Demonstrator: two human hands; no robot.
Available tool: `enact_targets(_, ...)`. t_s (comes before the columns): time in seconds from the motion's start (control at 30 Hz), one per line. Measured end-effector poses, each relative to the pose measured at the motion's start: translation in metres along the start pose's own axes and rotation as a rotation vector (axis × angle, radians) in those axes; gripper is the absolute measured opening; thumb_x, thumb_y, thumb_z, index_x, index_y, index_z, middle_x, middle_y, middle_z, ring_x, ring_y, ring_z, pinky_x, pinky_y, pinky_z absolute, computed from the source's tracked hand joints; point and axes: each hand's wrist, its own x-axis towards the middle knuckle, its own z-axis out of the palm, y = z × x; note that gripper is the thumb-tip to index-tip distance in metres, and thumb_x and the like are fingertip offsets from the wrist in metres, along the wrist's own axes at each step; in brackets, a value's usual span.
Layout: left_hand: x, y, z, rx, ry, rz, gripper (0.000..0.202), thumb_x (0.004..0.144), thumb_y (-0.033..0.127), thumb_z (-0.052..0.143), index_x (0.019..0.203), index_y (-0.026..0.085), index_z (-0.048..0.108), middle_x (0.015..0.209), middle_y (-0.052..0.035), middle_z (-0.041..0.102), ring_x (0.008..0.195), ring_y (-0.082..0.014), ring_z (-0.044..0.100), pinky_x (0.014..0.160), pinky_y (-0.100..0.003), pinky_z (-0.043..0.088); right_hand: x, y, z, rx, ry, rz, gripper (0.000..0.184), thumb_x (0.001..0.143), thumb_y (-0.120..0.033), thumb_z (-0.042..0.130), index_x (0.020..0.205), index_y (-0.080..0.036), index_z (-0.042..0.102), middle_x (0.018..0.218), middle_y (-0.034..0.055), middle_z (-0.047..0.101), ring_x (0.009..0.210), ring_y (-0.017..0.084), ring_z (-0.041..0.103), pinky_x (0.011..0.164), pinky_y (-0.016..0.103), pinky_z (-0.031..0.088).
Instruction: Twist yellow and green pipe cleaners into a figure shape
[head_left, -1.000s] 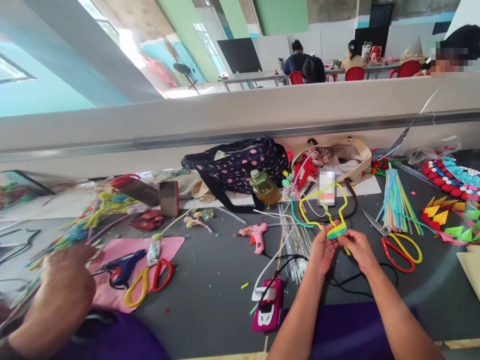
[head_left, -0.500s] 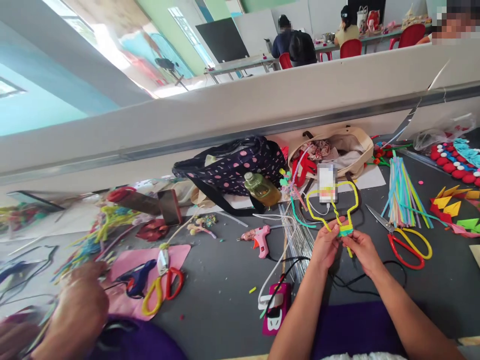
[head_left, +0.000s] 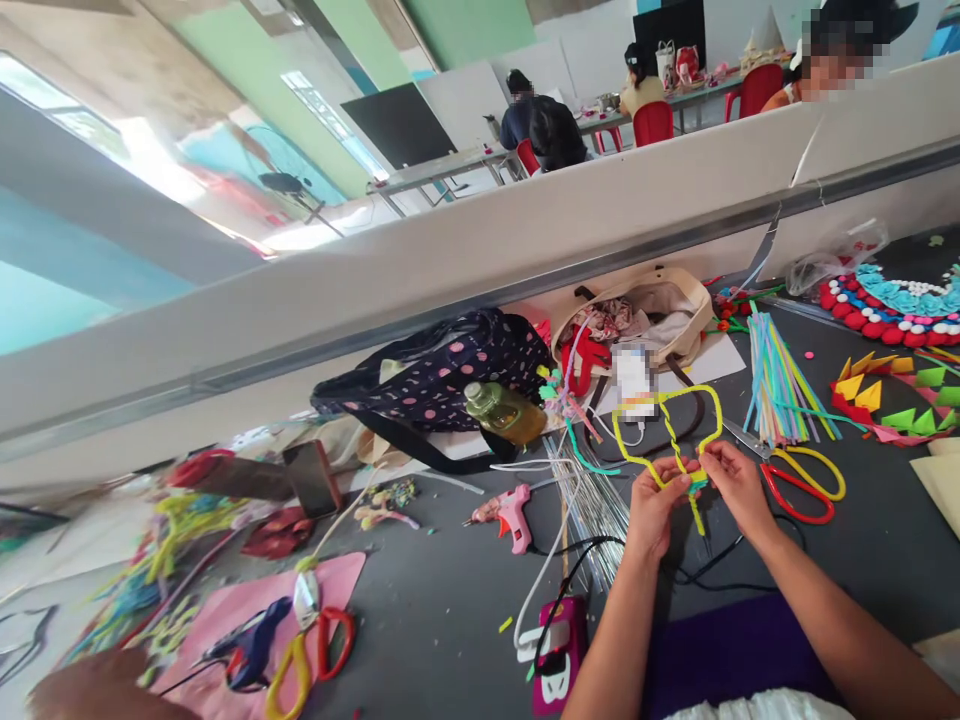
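Both hands hold a yellow pipe cleaner frame (head_left: 714,397), bent into a wide outline with a twisted stem down its middle. My left hand (head_left: 652,503) pinches its lower left part, by a small teal wrapped band (head_left: 697,481). On the other side, my right hand (head_left: 733,487) has its fingers closed on the frame's lower right part, just above the band. A short yellow tail (head_left: 699,517) hangs below the band. Scissors with red and yellow handles (head_left: 801,487) lie right of my right hand. Behind the frame is a phone (head_left: 632,372) with a white cable.
A pink glue gun (head_left: 510,515), silvery wires (head_left: 589,500) and a magenta power strip (head_left: 561,650) lie left of my arms. Pastel pipe cleaners (head_left: 784,375) are at right. A bottle (head_left: 504,412) leans by a dotted bag (head_left: 442,365). Another person's arm (head_left: 105,688) shows lower left.
My right hand has shifted from the teal band up to the frame's lower right side. The camera view has turned and tilted. The other person's arm has moved down toward the frame edge.
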Motion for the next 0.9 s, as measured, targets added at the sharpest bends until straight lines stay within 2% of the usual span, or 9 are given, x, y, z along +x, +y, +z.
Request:
enact_targets(0.1,-0.001,-0.004,-0.003,-0.003,0.0,0.021,0.03,0.065,0.024,0.082,0.09,0.015,0.068,0.092,-0.0086,0.074,0.081,-0.02,0.069,0.069,-0.031,0.057,0.003,-0.001,0.004,0.018,-0.041,-0.035,0.028,0.077,-0.049,0.067,0.078,-0.021,0.064,0.073,0.0017,0.063,0.069,0.018,0.059,0.063,0.027,0.045)
enact_targets(0.23,-0.001,-0.01,-0.009,-0.044,0.028,0.034,0.032,0.064,0.024,0.083,0.089,0.015,0.066,0.091,-0.0077,0.073,0.078,-0.0183,0.069,0.068,-0.031,0.058,0.007,0.003,0.007,-0.096,-0.048,-0.087,0.024,0.078,-0.044,0.066,0.072,-0.02,0.062,0.067,-0.0005,0.059,0.061,0.015,0.052,0.059,0.026,0.04)
enact_targets(0.37,-0.002,-0.014,-0.013,-0.042,0.059,0.043,0.032,0.064,0.026,0.083,0.087,0.016,0.064,0.09,-0.0063,0.072,0.078,-0.018,0.068,0.067,-0.031,0.058,0.009,0.009,0.008,-0.131,-0.052,-0.086,0.023,0.077,-0.043,0.066,0.073,-0.02,0.063,0.067,-0.0009,0.059,0.061,0.014,0.052,0.058,0.026,0.04)
enact_targets(0.6,-0.004,-0.017,-0.012,-0.008,0.036,0.068,0.033,0.063,0.028,0.083,0.085,0.015,0.062,0.088,-0.0061,0.07,0.077,-0.0171,0.066,0.066,-0.03,0.057,0.014,0.009,0.014,-0.054,-0.059,-0.07,0.029,0.075,-0.048,0.067,0.08,-0.02,0.064,0.071,0.0011,0.062,0.067,0.016,0.055,0.062,0.026,0.043)
enact_targets(0.73,-0.005,-0.019,-0.012,-0.025,0.092,0.116,0.033,0.064,0.03,0.083,0.084,0.016,0.062,0.085,-0.0038,0.069,0.076,-0.0162,0.065,0.066,-0.03,0.057,0.016,0.008,0.02,-0.022,-0.027,-0.025,0.031,0.073,-0.05,0.07,0.071,-0.019,0.063,0.063,-0.0012,0.058,0.062,0.014,0.051,0.058,0.025,0.039)
enact_targets(0.9,-0.004,-0.014,-0.018,-0.015,0.033,0.097,0.035,0.067,0.031,0.081,0.092,0.015,0.063,0.092,-0.0076,0.069,0.081,-0.0188,0.067,0.068,-0.03,0.056,0.018,0.007,0.021,0.071,-0.086,0.098,0.035,0.07,-0.053,0.071,0.077,-0.019,0.066,0.067,-0.0009,0.06,0.058,0.013,0.051,0.055,0.025,0.038)
